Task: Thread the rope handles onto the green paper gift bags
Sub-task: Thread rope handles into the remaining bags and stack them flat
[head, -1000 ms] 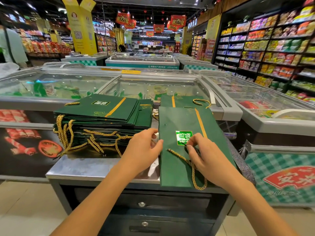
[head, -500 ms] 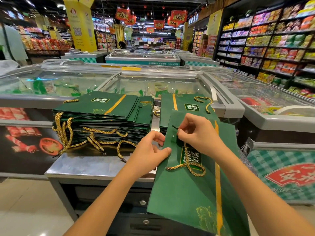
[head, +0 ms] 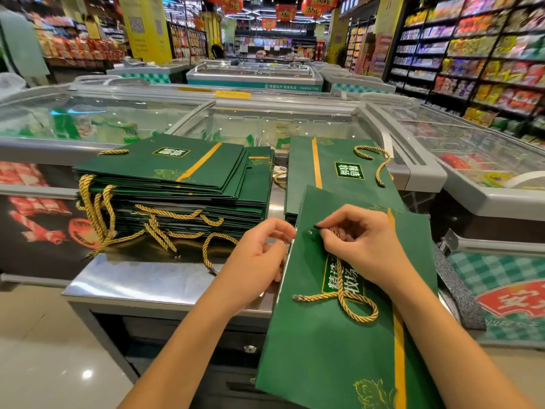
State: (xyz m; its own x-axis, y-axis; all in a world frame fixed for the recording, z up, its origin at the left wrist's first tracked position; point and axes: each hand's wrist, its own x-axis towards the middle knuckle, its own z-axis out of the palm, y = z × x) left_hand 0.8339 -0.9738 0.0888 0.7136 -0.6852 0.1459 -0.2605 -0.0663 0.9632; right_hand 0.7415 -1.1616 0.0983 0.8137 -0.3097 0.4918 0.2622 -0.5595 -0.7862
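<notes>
Head camera is looking down at a green bag (head: 339, 349), nearest to the person. The bag is lying tilted, and its lower part is hanging over the front edge of the metal table (head: 141, 281). A gold rope (head: 345, 302) is lying on the bag's face in a loop and is crossing the white label. The right hand (head: 362, 246) is pinching one end of this rope between the thumb and curled fingers. The rope's dark tip (head: 317, 227) is pointing at a small hole (head: 309, 232) near the top of the bag, just beside it. The left hand (head: 256, 258) is gripping the left edge of the same bag with curled fingers, near the hole. Further on the table, at the left, a tall stack of bags (head: 177, 184) is sitting with many rope handles hanging out at the front. At the right, behind the held bag, a lower pile (head: 333, 169) is lying with one rope on top. Behind the table, glass-topped freezers (head: 265, 125) are standing, and at the far right, shelves (head: 472, 54) are carrying packaged goods.
</notes>
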